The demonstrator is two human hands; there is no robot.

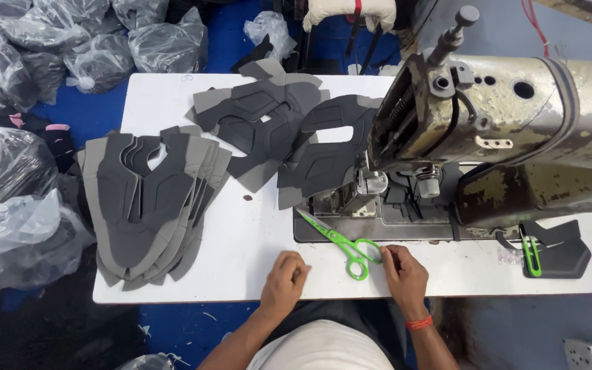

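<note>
Near the counter's front edge, the right hand is touching green scissors, fingers curled together; the left hand is resting loosely fisted

1. There is only one view. The camera sits on the person's head.
2. It looks almost straight down at the white worktop from above.
3. It is close enough to see both hands at the bottom edge of the picture, the left hand and the right hand.
4. The sewing machine fills the upper right, just in front of the person.
5. The floor with plastic bags shows on the left.
</note>
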